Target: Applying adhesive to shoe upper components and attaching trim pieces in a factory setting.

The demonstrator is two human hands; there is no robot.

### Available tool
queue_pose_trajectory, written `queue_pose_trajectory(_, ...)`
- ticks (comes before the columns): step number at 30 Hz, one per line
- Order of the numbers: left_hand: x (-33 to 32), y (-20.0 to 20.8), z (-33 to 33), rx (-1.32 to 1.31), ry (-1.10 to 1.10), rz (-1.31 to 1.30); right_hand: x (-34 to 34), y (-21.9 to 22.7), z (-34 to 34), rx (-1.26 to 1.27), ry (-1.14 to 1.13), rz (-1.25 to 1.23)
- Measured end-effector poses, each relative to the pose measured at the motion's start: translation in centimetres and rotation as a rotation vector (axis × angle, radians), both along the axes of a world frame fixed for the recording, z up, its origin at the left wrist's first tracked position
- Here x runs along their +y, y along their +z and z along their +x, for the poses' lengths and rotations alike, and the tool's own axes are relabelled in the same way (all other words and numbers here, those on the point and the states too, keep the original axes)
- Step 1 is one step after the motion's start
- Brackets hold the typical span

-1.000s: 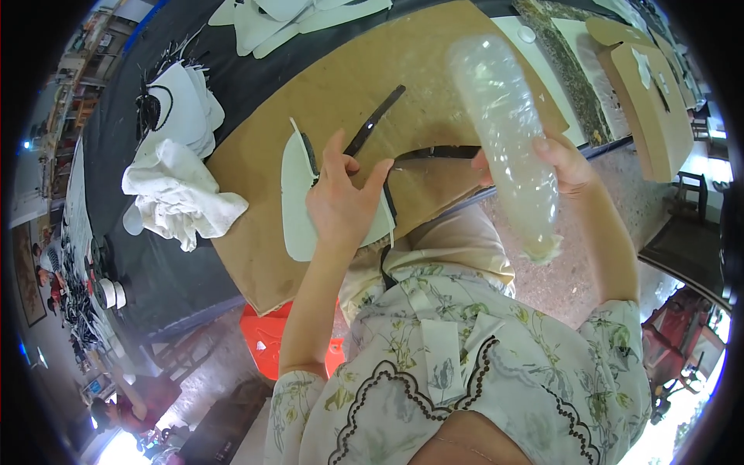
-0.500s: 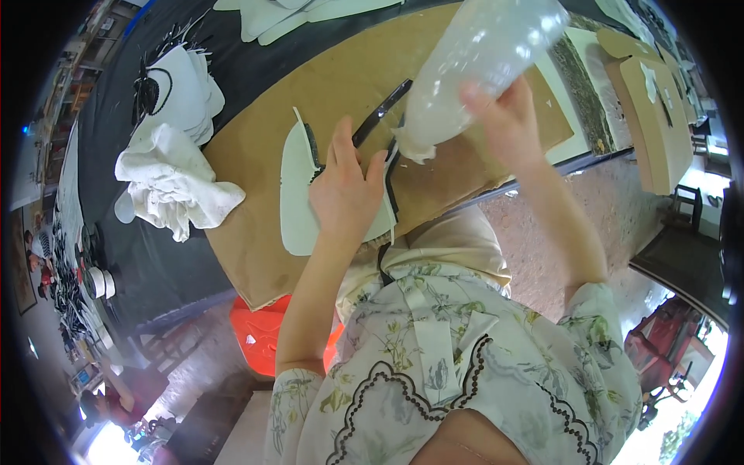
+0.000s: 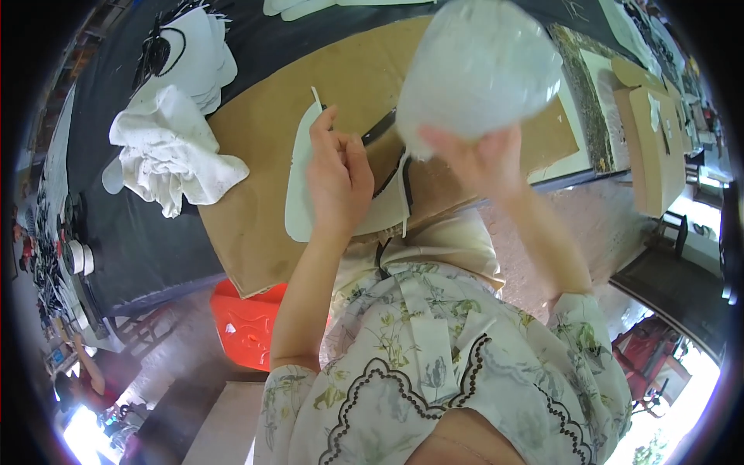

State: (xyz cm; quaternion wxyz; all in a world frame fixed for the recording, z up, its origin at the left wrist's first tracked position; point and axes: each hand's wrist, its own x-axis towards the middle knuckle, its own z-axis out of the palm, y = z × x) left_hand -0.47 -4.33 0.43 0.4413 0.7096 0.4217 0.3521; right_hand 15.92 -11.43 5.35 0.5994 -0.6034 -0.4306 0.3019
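Observation:
My right hand (image 3: pixel 484 159), smeared by motion, grips a large translucent whitish bottle (image 3: pixel 480 70) at its near end. The bottle is tilted over the brown board, and the hand partly hides its narrow end. My left hand (image 3: pixel 337 182) rests over a flat pale piece with a rounded corner (image 3: pixel 298 205), index finger stretched up and thumb apart. A pale strip stands out past the far edge of that piece. To the right of the left hand, a dark strip (image 3: pixel 380 128) lies on the board, and a curved black edging (image 3: pixel 408 182) runs beside the pale piece.
The brown board (image 3: pixel 256 147) lies on a black-covered table (image 3: pixel 155 256). At left are a crumpled white cloth (image 3: pixel 174 155) and stacked white pieces (image 3: pixel 198 58). A cardboard box (image 3: pixel 651 147) stands at right. A red stool (image 3: pixel 244 325) is below the table edge.
My right hand has swung the bottle more upright, its broad end now nearer the camera. My left hand has turned onto its side, fingers drawn closer together. The whole view has shifted slightly.

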Motion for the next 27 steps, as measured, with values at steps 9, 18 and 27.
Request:
queue_pose_trajectory(9,0.5,0.2,-0.1,-0.017,0.034,-0.025,0.9,0.2,1.4,-0.43,0.054,0.139)
queue_pose_trajectory(18,0.0,1.4,0.3,-0.094,0.061,-0.18,2.6,-0.3,4.9,-0.306,-0.216,0.022)
queue_pose_trajectory(27,0.0,1.4,1.0,-0.108,0.07,-0.159,4.9,-0.2,11.0,-0.4,-0.276,0.149)
